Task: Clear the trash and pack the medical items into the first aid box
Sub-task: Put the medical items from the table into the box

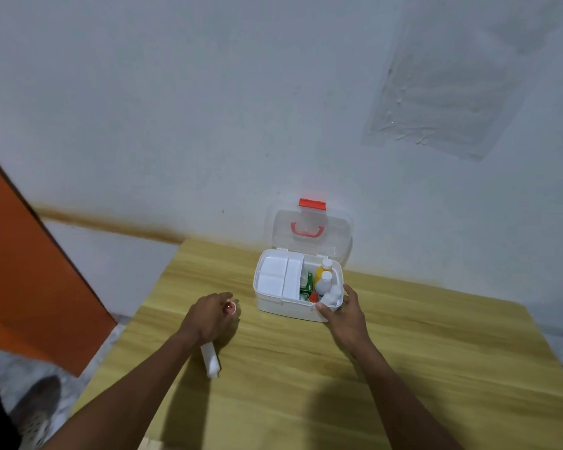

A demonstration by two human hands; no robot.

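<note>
A white first aid box stands open on the wooden table, its clear lid with a red handle leaning back on the wall. Inside are a white tray on the left, a green packet, a yellow bottle and white bottles on the right. My right hand grips the box's front right corner. My left hand holds a small item with a red round end on the table, left of the box. A white tube lies under my left forearm.
The table stands against a pale wall. An orange panel is at the left, beyond the table's left edge. A foot in a sandal shows on the floor at the lower left. A clear plastic sheet is stuck on the wall.
</note>
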